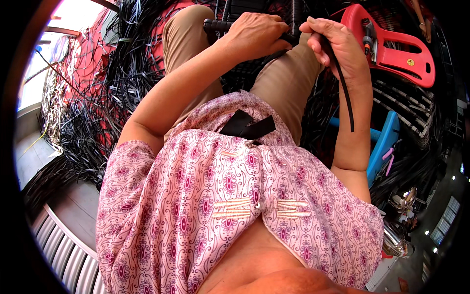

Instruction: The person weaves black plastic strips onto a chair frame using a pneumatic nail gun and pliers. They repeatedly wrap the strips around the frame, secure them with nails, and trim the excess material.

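Between my knees, at the top of the view, is a dark frame (217,25) with bars wrapped in black strip. My left hand (257,35) lies over it with fingers and thumb bent around a part of it; what is under the fingertips is hidden. Just to the right, my right hand (340,46) is raised with its fingers curled on a black plastic strip (347,95). The strip's loose end hangs down along my right forearm. Where its other end goes is hard to make out among the dark bars.
Heaps of loose black strips (132,63) cover a red surface at the left. A red plastic stool (399,54) with a tool lying on it stands at the upper right. Below it is a blue plastic piece (385,147). A slatted metal seat (66,252) is at the lower left.
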The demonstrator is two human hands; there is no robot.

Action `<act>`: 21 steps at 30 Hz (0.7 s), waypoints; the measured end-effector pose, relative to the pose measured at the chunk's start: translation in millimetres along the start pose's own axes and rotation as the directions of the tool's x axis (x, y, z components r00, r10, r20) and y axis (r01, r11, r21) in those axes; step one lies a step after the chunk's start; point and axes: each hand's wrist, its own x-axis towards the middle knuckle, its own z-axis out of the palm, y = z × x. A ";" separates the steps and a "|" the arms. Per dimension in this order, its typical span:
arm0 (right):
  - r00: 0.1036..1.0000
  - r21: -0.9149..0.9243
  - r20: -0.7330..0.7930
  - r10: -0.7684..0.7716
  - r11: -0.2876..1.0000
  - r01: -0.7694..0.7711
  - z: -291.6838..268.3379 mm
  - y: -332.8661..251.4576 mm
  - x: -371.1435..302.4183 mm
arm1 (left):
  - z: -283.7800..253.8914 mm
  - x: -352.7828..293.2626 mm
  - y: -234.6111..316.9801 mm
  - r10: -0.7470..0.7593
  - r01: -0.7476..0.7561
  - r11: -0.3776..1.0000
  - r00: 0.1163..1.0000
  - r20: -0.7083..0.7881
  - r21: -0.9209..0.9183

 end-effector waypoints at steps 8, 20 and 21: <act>0.981 -0.166 -0.162 -0.110 0.983 0.083 -4.1 3.5 22.5 | 1.1 0.9 3.7 -0.047 0.047 0.998 0.999 0.004 0.043; 0.982 0.476 -0.035 -0.184 0.861 0.178 -15.1 30.6 42.7 | -3.9 2.9 9.2 -0.106 0.103 0.993 0.993 0.049 0.059; 0.977 0.409 -0.072 -0.202 0.887 0.213 -12.8 31.0 42.3 | -3.6 2.8 9.1 -0.114 0.111 0.992 0.992 0.052 0.064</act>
